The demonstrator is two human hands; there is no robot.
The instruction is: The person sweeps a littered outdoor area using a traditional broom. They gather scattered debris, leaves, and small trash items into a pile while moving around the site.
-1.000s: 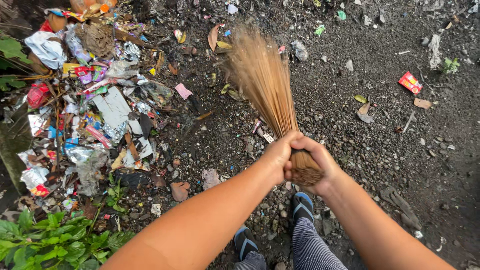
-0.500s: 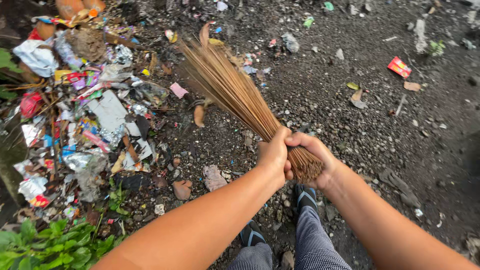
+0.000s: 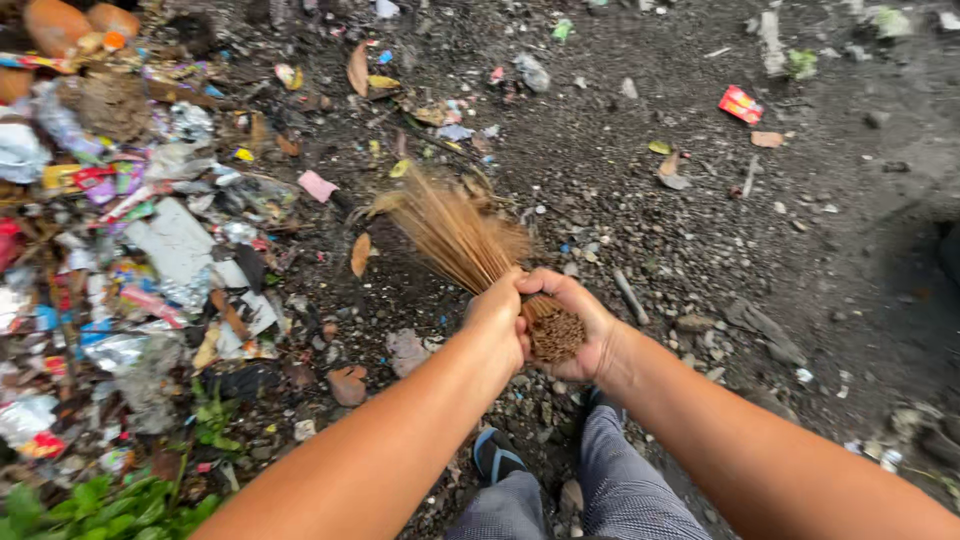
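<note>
A bundle of thin brown sticks forms a hand broom (image 3: 455, 232). Both hands grip its bound end in the middle of the view. My left hand (image 3: 497, 312) wraps the bundle from the left, and my right hand (image 3: 577, 322) closes around it from the right. The bristle tips splay out up and left, touching dark gravelly ground close to a dry leaf (image 3: 360, 254). A heap of plastic wrappers and paper litter (image 3: 150, 260) lies just left of the bristles.
Dark dirt ground with stones and scattered scraps fills the right side, including a red packet (image 3: 741, 103). Green plants (image 3: 90, 500) grow at the bottom left. My feet in blue sandals (image 3: 495, 458) and grey trousers stand below the hands.
The broom has swung down and left toward the litter heap, its bristles now bent low on the ground. Both hands kept their grip.
</note>
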